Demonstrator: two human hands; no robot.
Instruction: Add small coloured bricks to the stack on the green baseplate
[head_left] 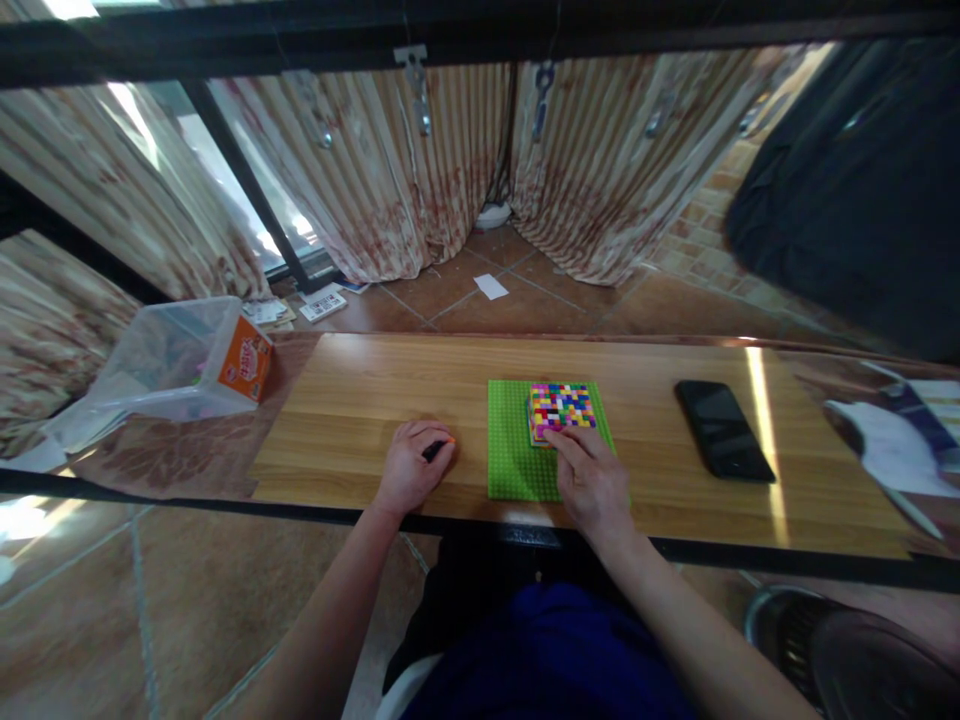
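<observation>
A green studded baseplate point(510, 470) lies on the wooden table. On its upper right part stands a low block of many-coloured toy bricks point(566, 405). My right hand point(592, 475) reaches over the plate's near right corner, thumb and index finger closed together at the block's near left corner beside some magenta bricks. Whether a loose brick is between those fingertips is hidden. Left of the plate, my left hand point(415, 465) rests low over the table. Its fingers are closed around a small dark thing point(433, 451) with orange at its tip.
A black phone point(724, 430) lies on the right of the table point(352, 380). At the far left stands a clear plastic box point(176, 360) with an orange label. White papers point(892, 445) lie at the far right. A black bar point(480, 30) crosses overhead.
</observation>
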